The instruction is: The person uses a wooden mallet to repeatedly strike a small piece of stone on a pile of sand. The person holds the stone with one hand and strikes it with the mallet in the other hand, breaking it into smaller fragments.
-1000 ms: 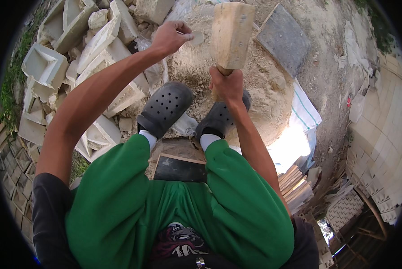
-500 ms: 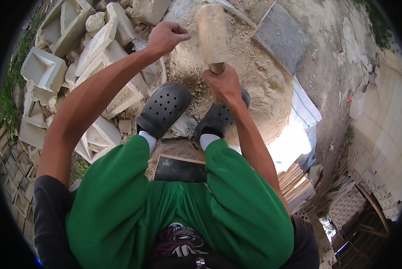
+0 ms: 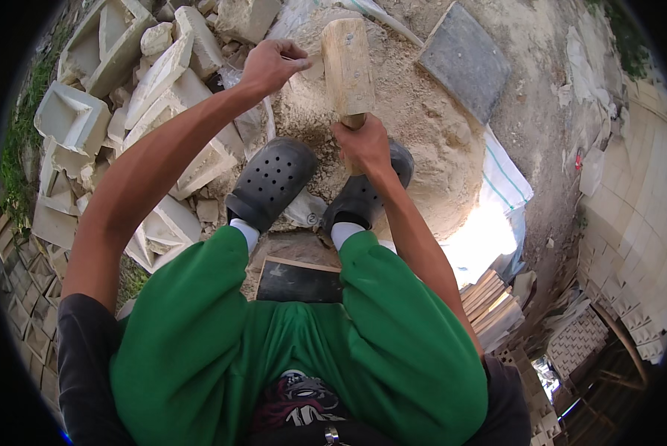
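Swung lower than a second ago, the wooden mallet (image 3: 347, 65), its handle clamped in the right hand (image 3: 363, 143), nears the left hand (image 3: 272, 65), whose pinched fingers risk a glancing blow beside the head.

The left arm stretches forward from the lower left, nearly straight, forearm bare. The left hand (image 3: 270, 65) is curled, knuckles up, fingers bent down and pinched together at the tips. The right arm runs up from the lower right, bent a little at the elbow. The right hand (image 3: 363, 141) is closed in a tight fist, thumb side facing up, between the two feet.
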Motion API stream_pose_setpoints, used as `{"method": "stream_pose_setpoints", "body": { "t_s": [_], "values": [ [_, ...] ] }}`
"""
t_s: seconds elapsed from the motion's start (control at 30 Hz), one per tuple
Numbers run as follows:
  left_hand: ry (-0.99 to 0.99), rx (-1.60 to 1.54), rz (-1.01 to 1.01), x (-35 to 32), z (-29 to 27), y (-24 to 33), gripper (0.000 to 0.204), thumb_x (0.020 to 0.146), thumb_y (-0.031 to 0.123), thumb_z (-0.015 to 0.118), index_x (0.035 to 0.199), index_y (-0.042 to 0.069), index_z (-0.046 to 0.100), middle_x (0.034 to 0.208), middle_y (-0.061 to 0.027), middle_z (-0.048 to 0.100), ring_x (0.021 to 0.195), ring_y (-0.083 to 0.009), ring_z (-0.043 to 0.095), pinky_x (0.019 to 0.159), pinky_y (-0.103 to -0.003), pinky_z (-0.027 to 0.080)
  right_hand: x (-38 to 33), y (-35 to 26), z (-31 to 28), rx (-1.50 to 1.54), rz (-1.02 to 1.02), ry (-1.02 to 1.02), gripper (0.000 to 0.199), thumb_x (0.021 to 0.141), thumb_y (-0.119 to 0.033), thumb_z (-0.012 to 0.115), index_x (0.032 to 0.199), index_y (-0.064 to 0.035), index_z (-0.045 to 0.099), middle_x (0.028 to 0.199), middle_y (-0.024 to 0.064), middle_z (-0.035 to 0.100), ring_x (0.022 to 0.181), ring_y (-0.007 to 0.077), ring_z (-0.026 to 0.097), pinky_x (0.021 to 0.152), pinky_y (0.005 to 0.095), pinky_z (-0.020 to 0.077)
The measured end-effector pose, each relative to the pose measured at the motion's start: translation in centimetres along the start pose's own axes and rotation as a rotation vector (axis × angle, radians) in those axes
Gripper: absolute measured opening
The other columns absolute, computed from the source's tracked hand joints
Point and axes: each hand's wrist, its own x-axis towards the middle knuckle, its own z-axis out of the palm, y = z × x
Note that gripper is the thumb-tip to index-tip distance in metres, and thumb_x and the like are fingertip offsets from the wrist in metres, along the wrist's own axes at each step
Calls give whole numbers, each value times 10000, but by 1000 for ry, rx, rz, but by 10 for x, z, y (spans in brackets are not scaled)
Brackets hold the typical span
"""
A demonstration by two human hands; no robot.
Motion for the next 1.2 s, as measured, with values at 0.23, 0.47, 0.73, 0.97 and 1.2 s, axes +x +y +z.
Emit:
{"method": "stream_pose_setpoints", "body": {
  "t_s": [0.23,0.47,0.73,0.97,1.2],
  "values": [
    [29,28,1,-2,-3,-9,306,838,310,798,1018,65,762,901,-82,770,816,-167,725,771,-332,559,-1,-21,-17,20,-117,80,403,763,-299,760,967,39,682,712,152,708,621,234,712,600,379,547],
    [26,35,11,2,0,-9,307,830,321,799,1012,76,764,887,-91,764,800,-187,723,773,-342,556,6,0,6,-155,-64,17,413,778,-329,733,987,26,705,842,203,734,816,351,736,776,415,559],
    [48,23,33,0,-3,-17,312,827,329,801,995,70,764,857,-92,756,775,-187,716,750,-342,548,-8,-37,-22,13,-171,58,402,771,-318,741,989,18,707,850,211,734,835,349,738,758,421,562],
    [32,-13,41,2,2,-12,304,829,309,800,1001,61,761,867,-91,762,779,-176,721,746,-330,553,5,-6,0,-114,-12,14,403,766,-304,750,998,22,702,802,181,732,742,295,740,703,397,565],
    [37,22,16,-3,-7,-16,291,829,291,799,994,55,755,898,-99,766,818,-183,729,771,-329,558,-3,-29,-21,11,-193,19,441,759,-329,744,1010,32,701,825,190,735,767,300,744,722,397,564]
  ]
}}
